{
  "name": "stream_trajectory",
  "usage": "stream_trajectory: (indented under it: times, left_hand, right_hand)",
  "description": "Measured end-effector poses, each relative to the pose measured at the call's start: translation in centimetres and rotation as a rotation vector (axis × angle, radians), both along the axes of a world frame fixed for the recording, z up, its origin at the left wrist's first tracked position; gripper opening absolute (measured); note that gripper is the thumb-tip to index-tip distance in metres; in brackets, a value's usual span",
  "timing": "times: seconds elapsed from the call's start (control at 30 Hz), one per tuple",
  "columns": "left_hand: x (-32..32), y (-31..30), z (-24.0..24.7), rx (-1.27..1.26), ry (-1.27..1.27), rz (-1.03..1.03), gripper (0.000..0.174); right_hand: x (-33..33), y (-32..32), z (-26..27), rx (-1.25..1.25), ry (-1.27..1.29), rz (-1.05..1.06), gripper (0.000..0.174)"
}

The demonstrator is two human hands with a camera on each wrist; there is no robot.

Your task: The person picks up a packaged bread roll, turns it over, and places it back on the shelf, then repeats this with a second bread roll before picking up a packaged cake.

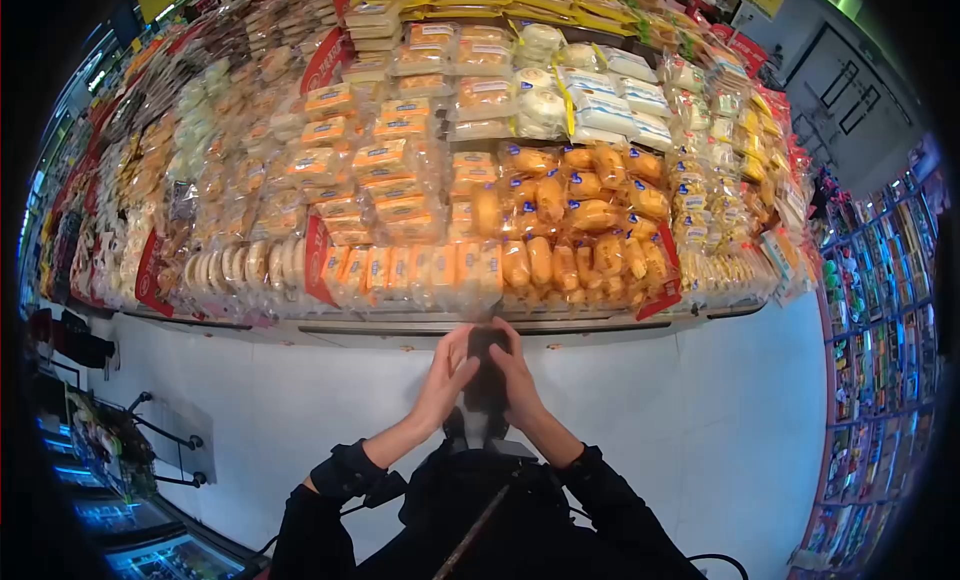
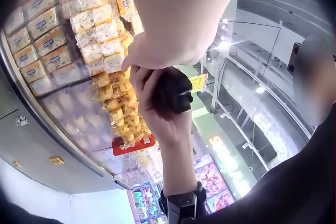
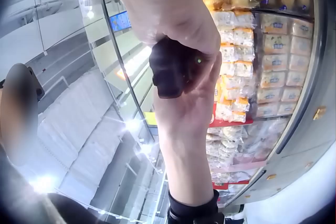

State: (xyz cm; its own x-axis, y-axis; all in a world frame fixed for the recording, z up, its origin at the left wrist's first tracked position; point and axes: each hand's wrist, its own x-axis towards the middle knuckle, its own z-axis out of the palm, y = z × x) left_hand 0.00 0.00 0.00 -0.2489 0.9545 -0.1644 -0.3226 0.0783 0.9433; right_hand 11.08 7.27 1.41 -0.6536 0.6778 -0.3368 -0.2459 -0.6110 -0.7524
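Both hands meet in front of the body around a black handheld device [image 1: 487, 368], a dark oblong thing whose exact kind I cannot tell. My left hand [image 1: 449, 373] grips it from the left side, thumb lying over its near face. From the other side my right hand [image 1: 514, 372] holds it, its thumb also on the face. In the left wrist view the device [image 2: 172, 90] shows as a rounded black end between the two hands. The right wrist view shows the same black device [image 3: 176, 69] with a small green light. Packaged bread [image 1: 400, 170] lies just beyond the hands.
A wide display counter [image 1: 400, 328] spans the front, heaped with wrapped bread and cakes. Red divider signs [image 1: 318, 260] stand among them. Shelves of packaged goods [image 1: 880, 330] line the right side. A black-framed cart [image 1: 165, 435] stands at lower left, near lit cabinets [image 1: 165, 560].
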Motion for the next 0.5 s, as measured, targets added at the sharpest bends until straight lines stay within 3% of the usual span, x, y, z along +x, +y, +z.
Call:
stream_trajectory:
  times: [0.17, 0.27, 0.47, 0.5]
  left_hand:
    - [1.3, -0.7, 0.8, 0.010, 0.033, -0.036, 0.065]
    - [0.9, 0.2, -1.7, 0.051, 0.120, 0.048, 0.065]
    - [1.1, 0.6, -1.5, 0.058, 0.111, 0.033, 0.063]
    - [1.1, 0.6, -1.4, 0.026, 0.078, 0.050, 0.061]
  right_hand:
    - [-0.2, -0.1, -1.5, 0.012, 0.006, -0.071, 0.035]
    - [-0.4, -0.5, -2.2, 0.150, -0.093, -0.061, 0.033]
    - [0.1, 0.1, -0.8, 0.035, 0.091, -0.019, 0.040]
    - [0.1, 0.0, -0.8, 0.103, 0.082, -0.005, 0.043]
